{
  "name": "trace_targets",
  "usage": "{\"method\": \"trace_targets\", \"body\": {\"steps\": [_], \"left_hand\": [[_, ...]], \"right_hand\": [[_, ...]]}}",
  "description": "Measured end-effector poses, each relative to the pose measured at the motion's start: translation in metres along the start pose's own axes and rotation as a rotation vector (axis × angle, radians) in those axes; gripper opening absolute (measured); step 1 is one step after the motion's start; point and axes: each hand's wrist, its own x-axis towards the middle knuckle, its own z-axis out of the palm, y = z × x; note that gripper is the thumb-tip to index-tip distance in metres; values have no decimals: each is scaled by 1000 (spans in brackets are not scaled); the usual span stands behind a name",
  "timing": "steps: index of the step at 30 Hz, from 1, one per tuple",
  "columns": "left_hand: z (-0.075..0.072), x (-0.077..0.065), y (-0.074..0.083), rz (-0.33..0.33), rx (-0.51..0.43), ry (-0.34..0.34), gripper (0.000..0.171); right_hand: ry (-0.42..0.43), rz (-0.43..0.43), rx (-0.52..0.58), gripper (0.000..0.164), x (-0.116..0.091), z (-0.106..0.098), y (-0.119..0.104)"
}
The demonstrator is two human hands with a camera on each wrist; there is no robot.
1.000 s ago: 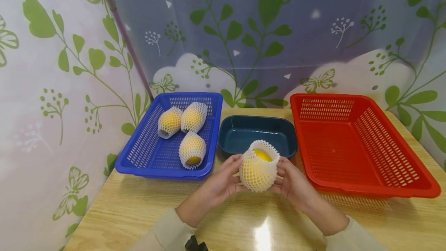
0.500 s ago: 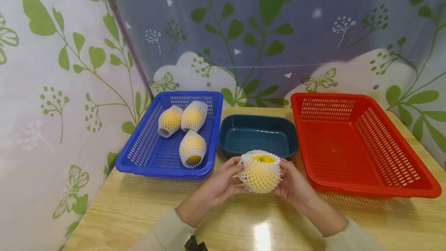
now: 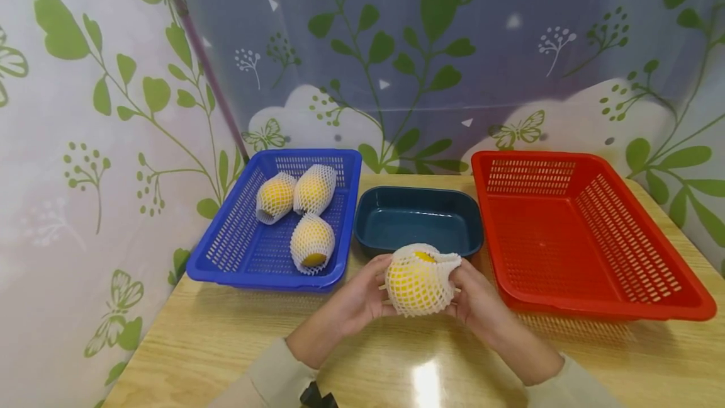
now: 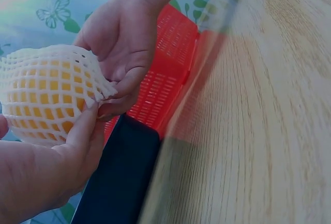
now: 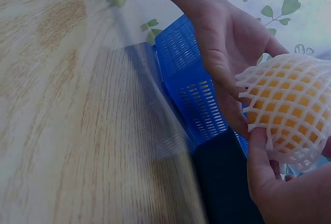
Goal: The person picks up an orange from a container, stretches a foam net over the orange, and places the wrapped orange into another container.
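A round yellow fruit (image 3: 416, 285) in a white foam net (image 4: 49, 81) is held above the table's front half. My left hand (image 3: 359, 294) holds it from the left, fingers behind and under it, thumb along the net. With my right hand (image 3: 478, 301) I pinch the net's rim at the right, which sticks out towards the thumb. A bit of bare yellow skin shows through the net's opening at the top. In the right wrist view, my right thumb (image 5: 258, 151) lies at the net's lower edge. The fingers behind the fruit are partly hidden.
A blue basket (image 3: 226, 279) at the left holds several yellow fruits in foam nets (image 3: 313, 241). Behind the hands stands a dark teal dish (image 3: 419, 200). To the right is a red basket (image 3: 544, 238). A leaf-patterned curtain (image 3: 391, 68) hangs behind the wooden table (image 3: 226, 345).
The fruit has turned in my hands: its opening first faced up, then showed the stem end, and now tilts. The net's rim is now drawn out to the right. Baskets and dish have stayed put.
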Motion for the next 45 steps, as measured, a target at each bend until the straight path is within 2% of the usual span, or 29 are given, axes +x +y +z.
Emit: {"method": "trace_targets", "body": {"steps": [2,5,10,14,20,30,35,40,45], "left_hand": [[0,0,-1,7,4,4,33],[0,0,-1,16,2,9,29],[-1,-1,0,25,2,15,27],[0,0,-2,53,4,21,24],[0,3,-7,61,-24,40,23],[0,3,-6,21,-59,21,17],[-1,0,-2,-22,-83,11,24],[1,0,-1,-10,-49,14,34],[1,1,-3,17,-23,16,26]], "right_hand": [[28,5,-4,25,0,1,0],[26,9,-4,24,-1,2,1],[-31,28,33,24,0,2,1],[-96,17,65,35,0,0,1],[-149,0,47,39,-1,-4,0],[-124,15,14,40,0,-1,-1],[-84,32,30,42,-1,1,-2],[-46,34,33,40,-1,2,-2],[-12,40,41,35,-1,2,0]]}}
